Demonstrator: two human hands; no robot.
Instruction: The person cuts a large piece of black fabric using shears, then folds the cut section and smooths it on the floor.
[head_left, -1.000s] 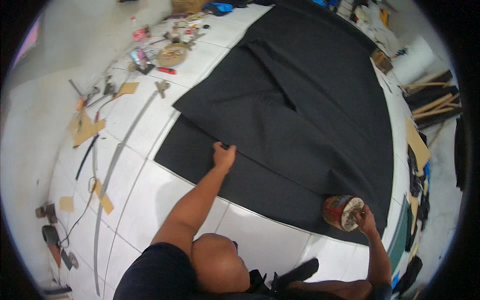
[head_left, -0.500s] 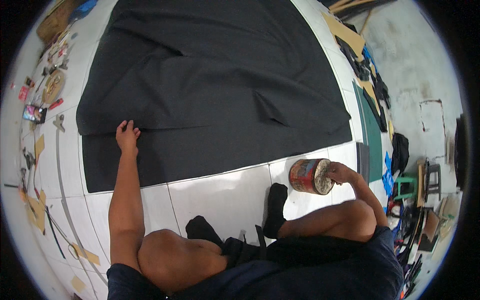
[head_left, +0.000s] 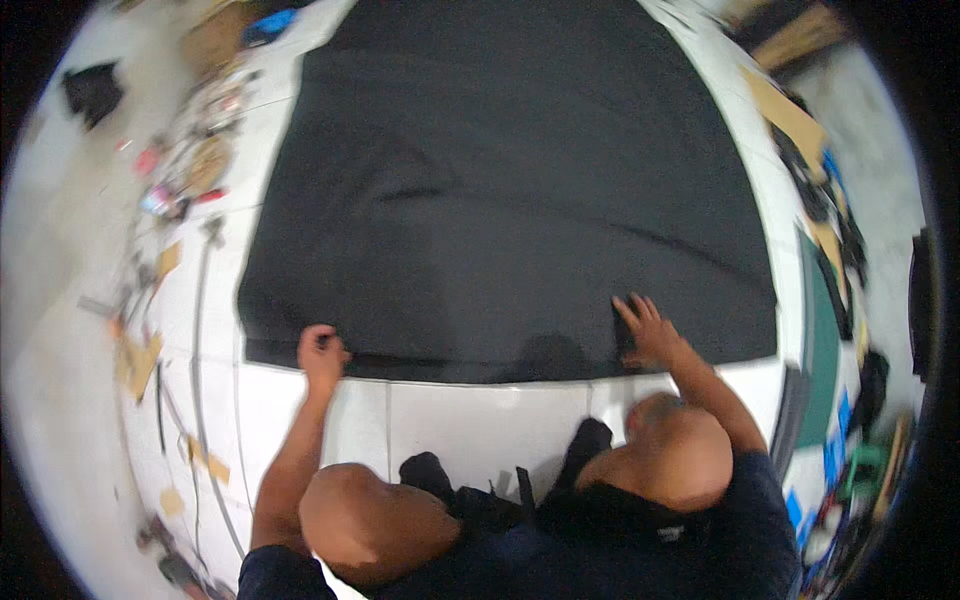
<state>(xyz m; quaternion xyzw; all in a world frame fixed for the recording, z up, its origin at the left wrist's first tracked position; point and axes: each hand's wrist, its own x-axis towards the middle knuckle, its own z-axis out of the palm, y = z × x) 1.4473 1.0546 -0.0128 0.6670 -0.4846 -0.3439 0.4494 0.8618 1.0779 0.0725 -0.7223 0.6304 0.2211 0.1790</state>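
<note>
A large sheet of black fabric (head_left: 520,230) covers most of the white tiled floor before me, its near edge running across in front of my feet. At the near left corner my left hand (head_left: 323,358) has its fingers curled closed on the cloth, close to that edge. Farther right, my right hand (head_left: 650,338) lies on the fabric with its fingers spread. Below it, a round tin can (head_left: 648,408) shows only in part beside my right knee. Soft creases cross the middle of the fabric. Motion blurs the picture somewhat.
Along the left lie a long metal strip (head_left: 203,330), a red-handled tool (head_left: 212,196), a round tan dish (head_left: 207,165) and cardboard scraps. On the right are a green mat (head_left: 820,330), a dark grey block (head_left: 790,415) and a tan board (head_left: 785,110).
The upper fabric layer has come toward me with my left hand, leaving only a thin strip of the lower one showing. My right hand has left the can and moved onto the fabric.
</note>
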